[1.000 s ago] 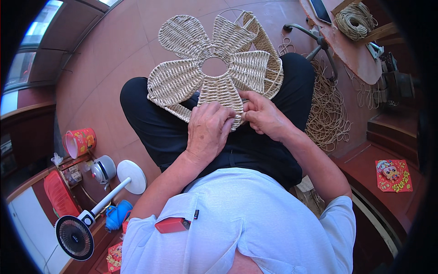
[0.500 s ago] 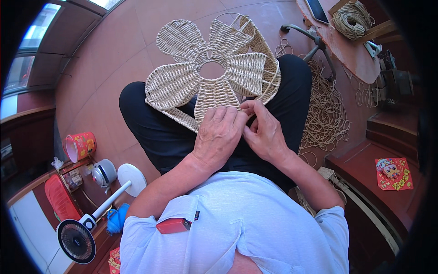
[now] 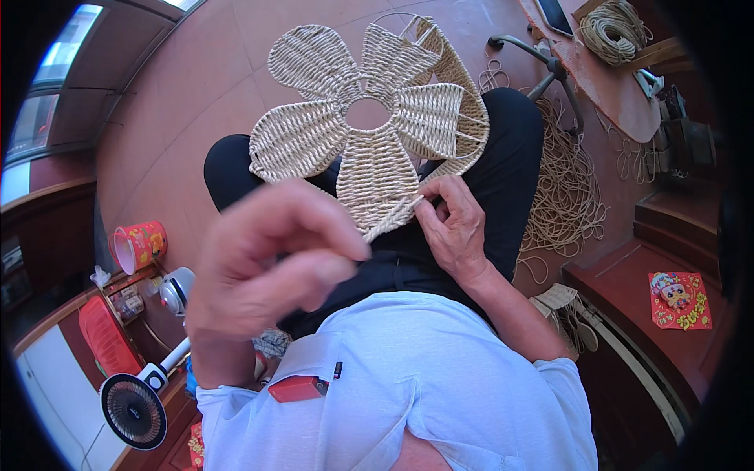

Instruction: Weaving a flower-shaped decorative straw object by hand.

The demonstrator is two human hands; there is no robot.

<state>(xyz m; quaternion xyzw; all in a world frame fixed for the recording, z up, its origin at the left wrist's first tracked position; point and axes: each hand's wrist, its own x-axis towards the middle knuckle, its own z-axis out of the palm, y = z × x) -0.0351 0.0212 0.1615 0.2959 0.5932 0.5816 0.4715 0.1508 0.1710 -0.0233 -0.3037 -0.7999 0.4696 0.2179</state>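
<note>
My right hand pinches the edge of the woven flower, which spreads forward and left of that grip. My left hand is curled; I cannot tell whether it holds anything. Caution: a slack right pinch could let the edge slip.

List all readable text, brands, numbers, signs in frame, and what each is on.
Red card at right: yellow lettering, wording not copied here.
Black fan head: pale mark at its centre, too small to read.
Black pocket tag: too small to read.
Red card at lower left: partly hidden, yellow marks unreadable.
Woven flower: none visible.
</note>
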